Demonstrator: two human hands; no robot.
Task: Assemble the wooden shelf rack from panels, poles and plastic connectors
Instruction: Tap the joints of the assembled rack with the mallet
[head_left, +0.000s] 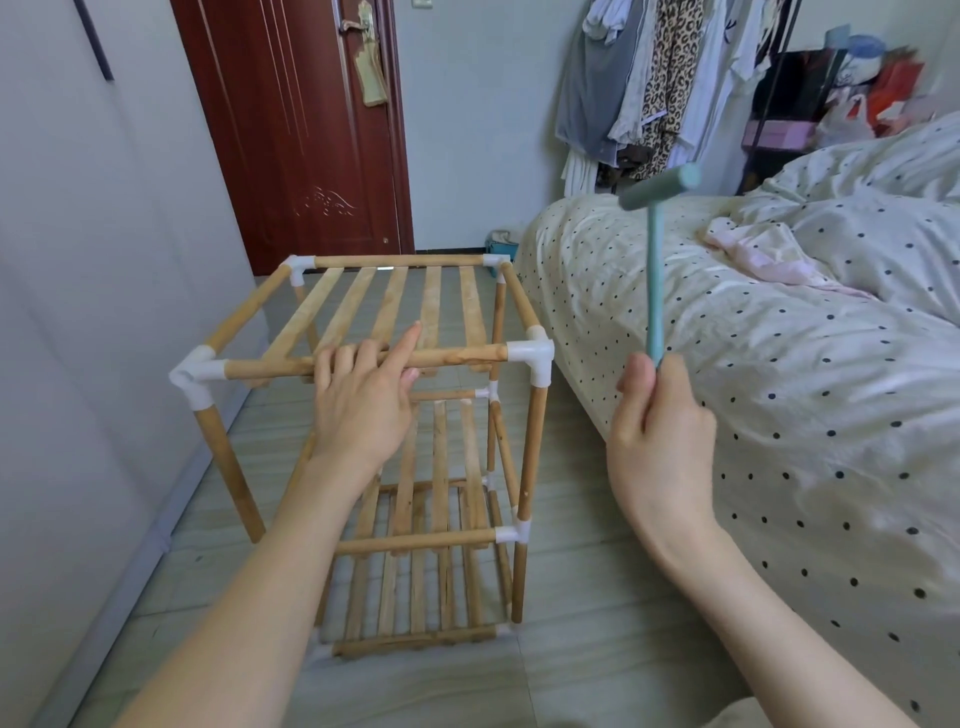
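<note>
Head camera looks down on a wooden shelf rack standing upright on the pale floor, between a white wall panel on the left and the near corner of a bed on the right. Its frame is made of round light-wood poles joined at the corners by white plastic connectors. The top tier carries a slatted panel of flat strips running front to back; lower tiers with similar slats show below, the bottom one resting on the floor.

Left hand lies over the front top pole, forefinger stretched out along the slats, the other fingers curled over the pole. Right hand is raised beside the rack's front right corner, its fingers and thumb closed round the handle of a small teal mallet, whose head points up over the bed edge.

A dark red door stands behind the rack, and clothes hang beyond the bed.
</note>
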